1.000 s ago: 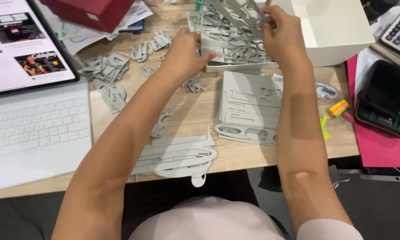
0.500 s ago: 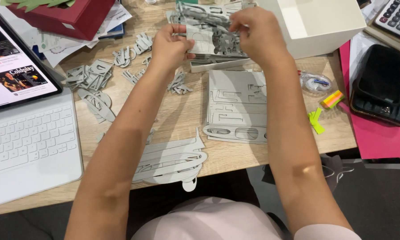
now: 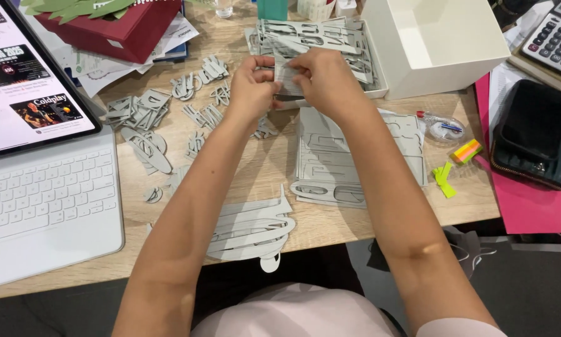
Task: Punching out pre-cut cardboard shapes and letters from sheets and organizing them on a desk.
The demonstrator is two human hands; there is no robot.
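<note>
Leaning over a pale wooden desk (image 3: 274, 168), worked with a tablet (image 3: 24, 81) and its white keyboard (image 3: 43, 200) at the left, a dark red box (image 3: 106, 31) behind them and an open white box (image 3: 436, 43) at the far right. Kept a shallow tray (image 3: 375, 81) of punched grey card sheets just beyond both hands, a flat stack of grey sheets (image 3: 349, 156) just under the right forearm, and a large curved cut-out (image 3: 249, 228) lying at the near edge of the desk. Left many loose grey cut-outs (image 3: 137, 112) scattered to the left of the left arm. Brought the left hand (image 3: 252, 87) and right hand (image 3: 324, 78) close together above the desk, in front of the tray, fingertips of each pinching one small grey card piece (image 3: 286, 78) from opposite sides, other fingers curled in. Judged that piece very light, thin and fairly stiff, yet easy to crease or tear at its narrow cut slots; not slippery, being matt card. Judged it best taken by its solid outer edges, between thumb and fingertips, near the part being pressed, rather than by any thin strip. Could not tell its exact outline, being mostly hidden by the fingers.
</note>
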